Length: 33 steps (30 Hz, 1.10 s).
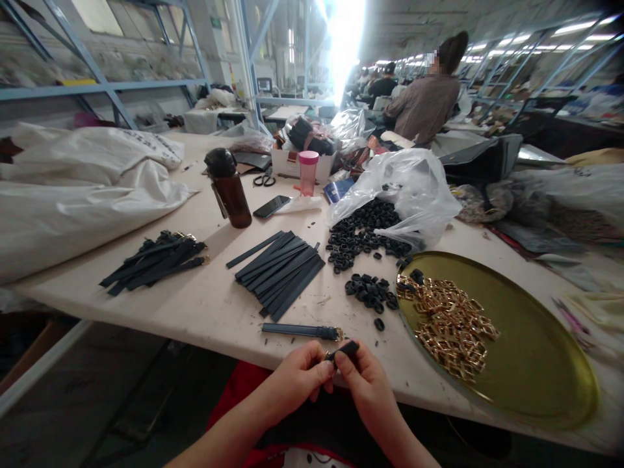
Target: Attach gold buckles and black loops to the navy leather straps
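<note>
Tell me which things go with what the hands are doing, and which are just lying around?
Work things: dark strap, flat dark strips, black rings, gold metal buckles, round gold tray.
Lying around: brown bottle, black phone, pink cup, black scissors.

Bare forearms [229, 437] over a red garment [234, 390] with a white patterned edge [312, 459]

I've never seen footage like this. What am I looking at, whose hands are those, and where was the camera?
This picture comes from a camera worn on a person's head, looking down at their own bare hands. The left hand and right hand together hold a narrow dark strap. On the pale table lie a bundle of dark straps, small black loops, and gold-coloured buckles on a round brass-coloured tray. A co-worker sits farther off.
</note>
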Each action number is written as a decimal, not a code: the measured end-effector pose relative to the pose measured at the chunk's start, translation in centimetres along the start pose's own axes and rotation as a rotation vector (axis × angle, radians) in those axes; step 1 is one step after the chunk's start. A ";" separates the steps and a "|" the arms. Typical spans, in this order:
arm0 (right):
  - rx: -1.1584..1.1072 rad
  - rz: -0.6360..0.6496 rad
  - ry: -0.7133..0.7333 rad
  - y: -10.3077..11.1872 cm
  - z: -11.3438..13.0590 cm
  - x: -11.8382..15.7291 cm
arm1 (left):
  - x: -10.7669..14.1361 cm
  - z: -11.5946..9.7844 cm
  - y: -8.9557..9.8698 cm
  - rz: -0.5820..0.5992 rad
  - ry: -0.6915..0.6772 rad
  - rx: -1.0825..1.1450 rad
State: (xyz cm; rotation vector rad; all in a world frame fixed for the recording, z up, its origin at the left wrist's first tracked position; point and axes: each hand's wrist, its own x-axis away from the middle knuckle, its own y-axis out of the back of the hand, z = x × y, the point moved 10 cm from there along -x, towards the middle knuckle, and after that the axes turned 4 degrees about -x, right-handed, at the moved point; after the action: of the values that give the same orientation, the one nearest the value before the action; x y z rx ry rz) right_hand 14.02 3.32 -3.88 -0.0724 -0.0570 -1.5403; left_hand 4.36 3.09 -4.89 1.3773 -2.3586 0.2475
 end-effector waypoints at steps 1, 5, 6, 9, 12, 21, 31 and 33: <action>0.071 -0.009 0.080 0.1 0.9 0.1 | 0.0 -0.1 0.1 -0.012 -0.001 -0.009; 0.160 0.001 0.126 0.4 1.8 0.1 | 0.6 -0.8 0.6 -0.084 -0.025 -0.129; 0.118 0.016 0.062 0.4 1.2 0.0 | 0.8 -0.9 0.5 -0.082 -0.023 -0.149; 0.016 0.041 -0.056 0.3 0.1 -0.1 | 0.8 -1.1 0.5 -0.075 -0.025 -0.203; 0.000 0.065 -0.030 0.2 0.5 0.2 | 0.3 -1.2 1.2 -0.132 -0.048 -0.236; 0.882 -0.096 0.217 6.6 3.2 -3.2 | -0.3 -1.5 -0.3 -0.033 -0.123 -0.216; 0.302 -0.002 0.019 5.4 0.5 -4.3 | -0.6 -1.8 1.4 -0.198 -0.103 -0.156; -0.107 0.065 -0.140 3.2 -0.7 -3.2 | -0.6 -2.9 1.5 -0.234 -0.150 -0.149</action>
State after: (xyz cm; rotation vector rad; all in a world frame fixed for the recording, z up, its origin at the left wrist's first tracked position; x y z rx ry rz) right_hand 17.13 6.52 -4.89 -0.2649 -0.0826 -1.4713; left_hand 3.98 5.29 -2.47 1.6282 -2.2517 -0.0989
